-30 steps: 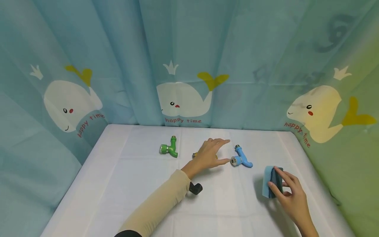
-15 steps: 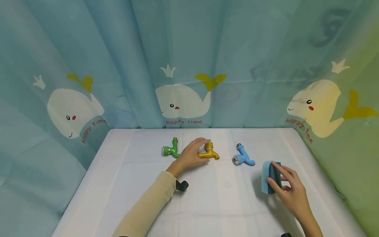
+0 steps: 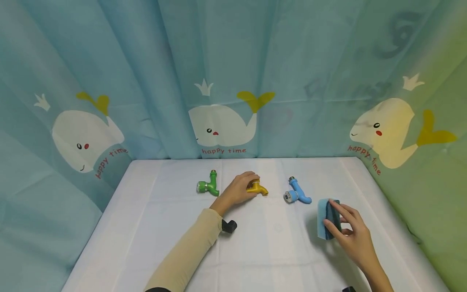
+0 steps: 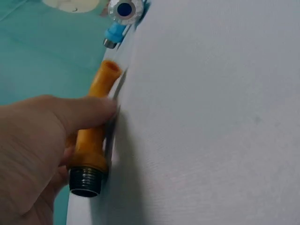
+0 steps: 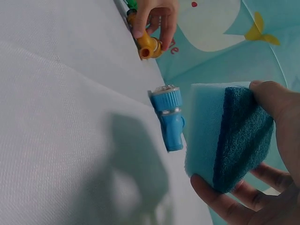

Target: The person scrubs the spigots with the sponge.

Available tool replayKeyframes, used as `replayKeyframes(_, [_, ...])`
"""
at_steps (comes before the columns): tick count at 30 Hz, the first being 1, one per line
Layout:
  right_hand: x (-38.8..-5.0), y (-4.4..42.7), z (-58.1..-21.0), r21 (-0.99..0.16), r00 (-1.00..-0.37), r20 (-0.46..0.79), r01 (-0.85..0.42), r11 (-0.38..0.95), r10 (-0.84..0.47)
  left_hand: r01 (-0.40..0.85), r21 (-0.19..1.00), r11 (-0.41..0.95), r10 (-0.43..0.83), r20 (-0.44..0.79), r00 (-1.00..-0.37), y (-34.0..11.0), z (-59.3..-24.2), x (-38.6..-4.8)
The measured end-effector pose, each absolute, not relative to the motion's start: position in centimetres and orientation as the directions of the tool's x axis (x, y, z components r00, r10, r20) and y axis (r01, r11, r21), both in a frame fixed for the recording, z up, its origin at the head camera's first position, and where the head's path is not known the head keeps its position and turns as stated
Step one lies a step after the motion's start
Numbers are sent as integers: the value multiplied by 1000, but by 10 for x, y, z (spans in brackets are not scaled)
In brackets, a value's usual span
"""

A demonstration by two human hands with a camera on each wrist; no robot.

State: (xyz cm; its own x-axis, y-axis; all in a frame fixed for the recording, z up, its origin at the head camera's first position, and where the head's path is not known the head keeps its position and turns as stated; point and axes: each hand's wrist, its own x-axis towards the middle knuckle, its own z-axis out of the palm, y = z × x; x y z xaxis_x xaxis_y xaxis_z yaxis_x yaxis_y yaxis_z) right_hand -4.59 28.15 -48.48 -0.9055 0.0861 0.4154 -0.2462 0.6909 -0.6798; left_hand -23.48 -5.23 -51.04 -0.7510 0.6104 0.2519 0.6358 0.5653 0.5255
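Note:
My left hand (image 3: 238, 190) grips a yellow-orange faucet (image 3: 258, 189) at the back middle of the table, thumb on the near side. The left wrist view shows the thumb across the faucet's body (image 4: 90, 140), its dark threaded end pointing toward the camera. My right hand (image 3: 352, 237) holds a sponge (image 3: 323, 219) above the table at the right, light blue on one side with a dark blue scrubbing layer (image 5: 243, 136). Between the hands lies a blue faucet (image 3: 298, 192), touched by neither. To the left hand's left lies a green faucet (image 3: 208, 184).
A white cloth covers the table (image 3: 270, 251). Blue-green curtains (image 3: 313, 81) printed with whales rise behind it and along both sides. A black wrist-camera piece (image 3: 229, 226) sticks out beside the left sleeve (image 3: 186, 247).
My left hand has moved left from near the blue faucet, back over the yellow-orange one, and its fingers have closed round it. The right hand still holds the sponge, nearly in place.

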Motion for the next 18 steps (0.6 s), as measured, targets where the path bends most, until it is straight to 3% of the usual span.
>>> replayKeyframes(12, [-47, 272, -490, -689, -914, 403, -273, 671, 42, 521, 693, 498, 470, 289, -834, -67, -484, -212])
replayKeyframes(18, [-49, 263, -490, -707, -919, 394, -295, 643, 12, 444, 834, 327, 437, 283, -854, -76, -471, -192])
